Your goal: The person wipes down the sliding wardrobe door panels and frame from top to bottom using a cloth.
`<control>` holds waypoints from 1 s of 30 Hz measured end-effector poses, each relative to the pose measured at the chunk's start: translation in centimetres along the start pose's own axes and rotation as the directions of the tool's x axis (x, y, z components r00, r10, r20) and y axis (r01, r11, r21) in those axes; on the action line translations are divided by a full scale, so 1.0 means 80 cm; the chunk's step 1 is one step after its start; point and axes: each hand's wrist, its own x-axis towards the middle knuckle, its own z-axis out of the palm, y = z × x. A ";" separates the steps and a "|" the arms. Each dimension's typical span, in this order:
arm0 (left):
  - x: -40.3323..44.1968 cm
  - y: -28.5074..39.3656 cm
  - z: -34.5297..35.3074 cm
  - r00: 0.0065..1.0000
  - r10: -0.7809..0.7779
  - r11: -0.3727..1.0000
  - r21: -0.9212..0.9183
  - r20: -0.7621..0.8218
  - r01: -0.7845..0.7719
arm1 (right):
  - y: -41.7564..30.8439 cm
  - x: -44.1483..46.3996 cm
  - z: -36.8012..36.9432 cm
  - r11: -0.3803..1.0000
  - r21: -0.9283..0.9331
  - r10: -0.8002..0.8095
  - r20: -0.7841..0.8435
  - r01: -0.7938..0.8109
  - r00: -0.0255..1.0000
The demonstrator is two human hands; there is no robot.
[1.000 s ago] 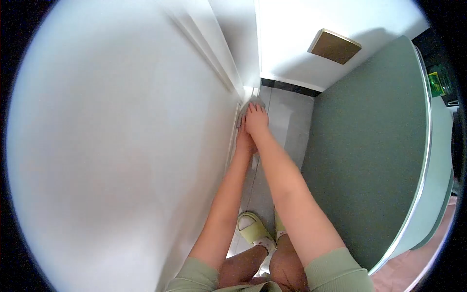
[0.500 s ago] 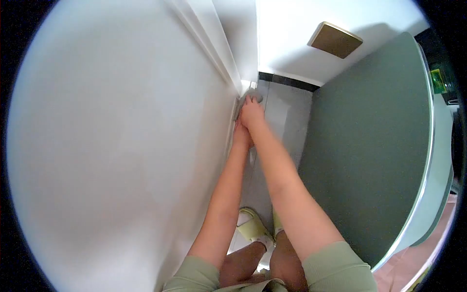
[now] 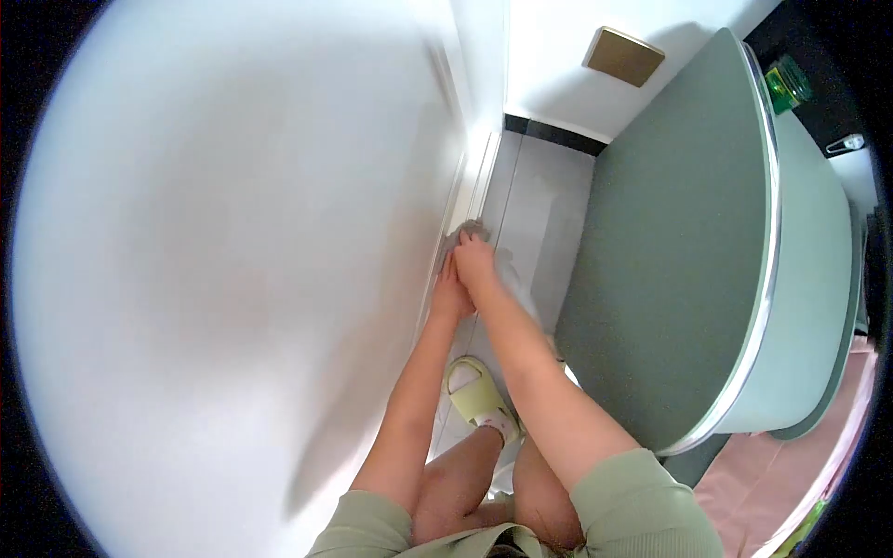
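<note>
Both my hands are low by the foot of the white wall, pressed close together. A crumpled grey cloth (image 3: 476,227) is bunched under their fingers, against the white ledge at the wall's base (image 3: 481,177). My right hand (image 3: 474,261) closes over the cloth from the right. Slightly nearer to me, my left hand (image 3: 450,292) has its fingers on the cloth's left side, and the right hand partly covers it. Some of the fingertips are hidden.
On the right stands a grey-green cabinet (image 3: 670,242) with a shiny edge. Grey floor tiles (image 3: 544,200) run between it and the wall (image 3: 233,232). A brown square plate (image 3: 624,57) is on the end wall. My foot wears a pale green slipper (image 3: 476,389).
Both hands and the cloth have come back towards me along the wall's base, leaving more of the ledge in sight. The view has shifted too, showing more of the cabinet's side.
</note>
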 end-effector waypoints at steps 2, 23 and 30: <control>-0.026 0.000 0.002 0.999 -0.025 0.996 -0.090 -0.022 0.023 | -0.009 -0.017 0.010 0.999 -0.026 -0.018 0.017 0.019 1.000; -0.264 0.069 -0.050 0.831 -0.408 0.659 -0.752 -0.377 -0.018 | -0.009 -0.244 -0.032 0.445 0.896 -0.167 0.085 -0.002 0.982; -0.391 0.129 -0.143 0.782 -0.513 0.314 -0.925 -0.355 -0.214 | -0.053 -0.378 -0.213 0.144 0.926 -0.265 0.377 -0.350 0.888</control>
